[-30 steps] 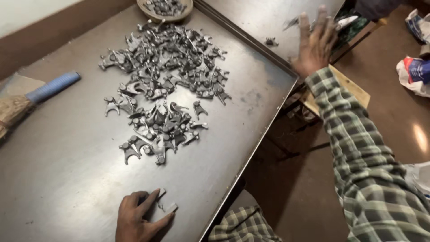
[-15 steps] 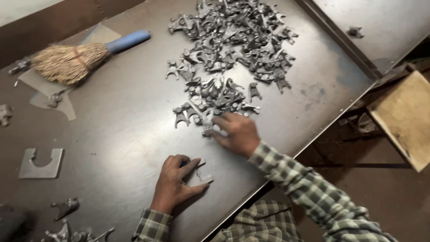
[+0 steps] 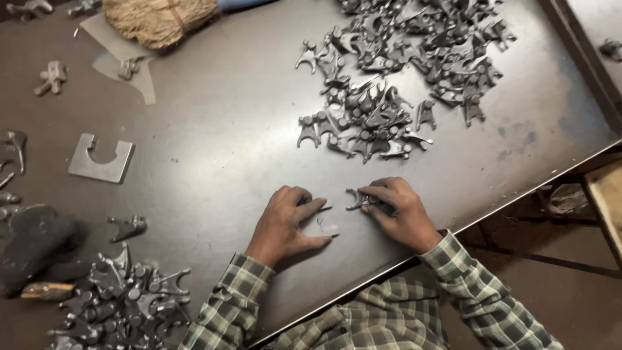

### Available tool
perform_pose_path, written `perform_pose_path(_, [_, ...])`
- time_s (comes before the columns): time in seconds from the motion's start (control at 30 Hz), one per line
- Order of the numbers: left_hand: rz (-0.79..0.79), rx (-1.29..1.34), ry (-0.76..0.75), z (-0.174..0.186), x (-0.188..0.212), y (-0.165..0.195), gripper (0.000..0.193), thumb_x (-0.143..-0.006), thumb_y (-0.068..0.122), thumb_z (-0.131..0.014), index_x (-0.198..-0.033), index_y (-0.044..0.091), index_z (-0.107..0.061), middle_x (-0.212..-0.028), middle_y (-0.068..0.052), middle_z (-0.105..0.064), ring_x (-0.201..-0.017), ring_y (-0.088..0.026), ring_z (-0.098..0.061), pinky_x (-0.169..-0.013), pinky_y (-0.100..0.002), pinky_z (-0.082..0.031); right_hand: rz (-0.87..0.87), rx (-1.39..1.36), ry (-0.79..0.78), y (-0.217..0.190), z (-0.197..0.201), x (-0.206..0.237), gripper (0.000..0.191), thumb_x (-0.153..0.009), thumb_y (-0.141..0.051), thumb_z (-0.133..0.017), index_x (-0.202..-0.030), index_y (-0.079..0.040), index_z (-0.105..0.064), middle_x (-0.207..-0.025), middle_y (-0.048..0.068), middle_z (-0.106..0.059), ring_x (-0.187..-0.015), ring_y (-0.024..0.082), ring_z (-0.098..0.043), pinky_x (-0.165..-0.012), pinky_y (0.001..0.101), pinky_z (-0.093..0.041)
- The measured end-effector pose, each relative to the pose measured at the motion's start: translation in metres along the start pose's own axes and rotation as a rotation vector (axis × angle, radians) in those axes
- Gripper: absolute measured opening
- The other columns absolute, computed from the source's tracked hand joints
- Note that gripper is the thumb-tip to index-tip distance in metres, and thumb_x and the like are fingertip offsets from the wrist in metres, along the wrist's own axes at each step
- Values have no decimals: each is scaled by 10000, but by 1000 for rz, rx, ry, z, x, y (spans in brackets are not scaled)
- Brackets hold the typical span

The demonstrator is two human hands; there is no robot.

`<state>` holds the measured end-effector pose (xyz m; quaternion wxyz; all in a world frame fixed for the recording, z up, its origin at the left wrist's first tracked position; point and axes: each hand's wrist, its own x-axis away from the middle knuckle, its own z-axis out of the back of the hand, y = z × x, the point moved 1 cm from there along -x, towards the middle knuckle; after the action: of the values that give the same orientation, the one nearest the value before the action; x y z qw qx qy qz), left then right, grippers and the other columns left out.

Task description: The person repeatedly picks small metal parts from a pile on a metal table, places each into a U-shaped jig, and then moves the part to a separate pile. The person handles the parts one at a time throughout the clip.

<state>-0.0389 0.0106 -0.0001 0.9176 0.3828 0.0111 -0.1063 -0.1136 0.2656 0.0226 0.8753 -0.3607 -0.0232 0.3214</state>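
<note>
My right hand grips a small grey fork-shaped metal casting and holds it low over the dark steel table. My left hand rests flat on the table beside it, fingers pressing on a small flat metal gauge. The two hands lie close together near the table's front edge. A large heap of the same castings spreads across the table beyond my hands.
A second heap of castings lies at the lower left, next to a dark lump. A flat notched metal plate sits at left. A straw hand broom lies at the top. The table edge runs diagonally at right.
My right hand came back from the far right, reached into the heap, and now holds one casting next to my left hand. The camera view shifted left and downward.
</note>
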Motion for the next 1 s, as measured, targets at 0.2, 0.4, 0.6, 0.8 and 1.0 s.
perform_pose_path(0.2, [-6, -19, -5, -7, 1, -4, 687, -580, 450, -929, -1168, 133, -767, -1058, -62, -639, -992, -243, -585, -890, -406, -539, 25, 13, -29, -11, -17, 10, 357, -760, -89, -824, -1113, -86, -768, -1029, 102, -680, -1000, 279, -609, -850, 407, -523])
perform_pose_path(0.4, [47, -14, -38, -8, 0, -2, 688, -590, 455, -923, -1176, 135, -758, -1069, -64, -635, -997, -243, -581, -883, -402, -541, 26, -17, -62, -17, -17, 9, 334, -782, -102, -824, -1109, -82, -761, -1042, 109, -675, -979, 271, -623, -816, 388, -540])
perform_pose_path(0.6, [-8, -18, -3, -6, 1, -2, 661, -616, 439, -913, -1178, 126, -763, -1082, -73, -641, -1012, -256, -576, -895, -414, -537, 37, 20, -33, -28, -20, 6, 319, -779, -95, -824, -1094, -91, -775, -1010, 100, -688, -945, 270, -643, -811, 386, -548])
perform_pose_path(0.8, [4, -9, -18, -5, 1, -4, 678, -618, 451, -912, -1192, 126, -756, -1086, -75, -640, -1012, -256, -577, -904, -414, -534, -5, -29, -55, -25, -32, 5, 323, -741, -72, -822, -1061, -86, -782, -992, 97, -691, -924, 270, -653, -787, 389, -552])
perform_pose_path(1.0, [-9, 7, -3, -10, 3, -10, 693, -622, 474, -916, -1201, 131, -750, -1103, -62, -645, -1032, -245, -578, -916, -409, -540, -161, -761, 43, 11, -20, -2, 239, -941, -4, -647, -1147, -105, -714, -1151, 85, -587, -941, 194, -724, -787, 318, -671])
